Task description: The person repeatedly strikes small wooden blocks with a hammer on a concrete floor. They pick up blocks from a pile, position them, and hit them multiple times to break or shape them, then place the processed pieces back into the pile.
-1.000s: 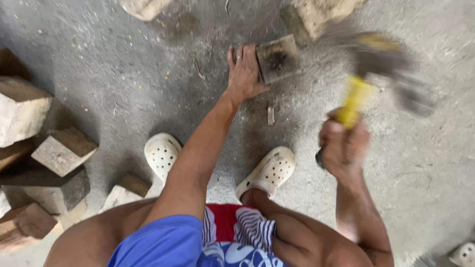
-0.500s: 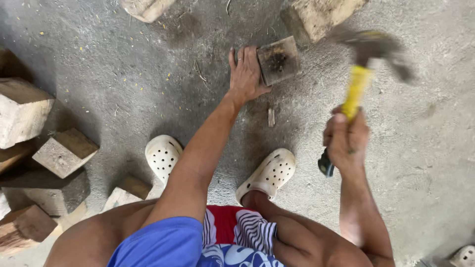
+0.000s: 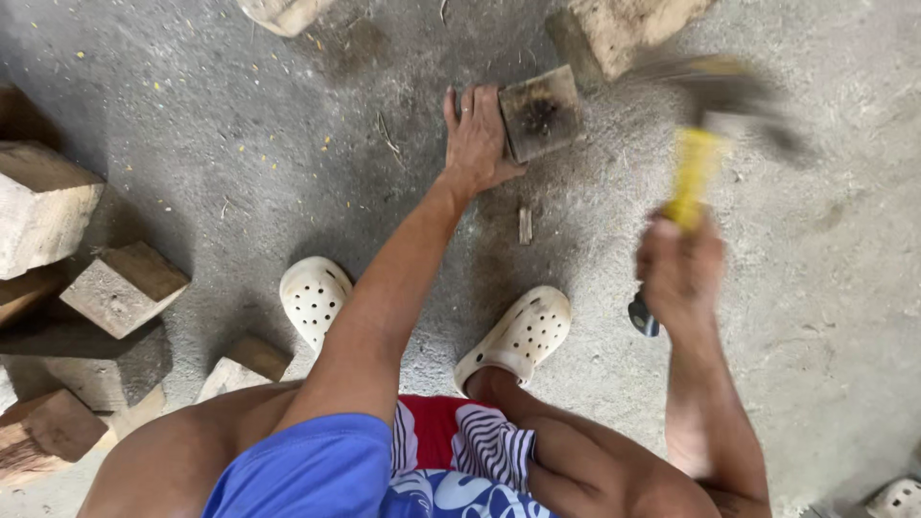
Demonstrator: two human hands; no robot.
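The left hand (image 3: 477, 136) lies flat, fingers spread against the small square wooden block with a dark centre (image 3: 540, 112), which sits on the grey concrete floor (image 3: 240, 173), far centre. The right hand (image 3: 679, 269) grips a yellow-handled hammer (image 3: 700, 144), its head blurred, apparently raised right of the block.

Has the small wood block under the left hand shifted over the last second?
No. The small wood block sits in the same spot beside the floor splinter, left hand steadying it.
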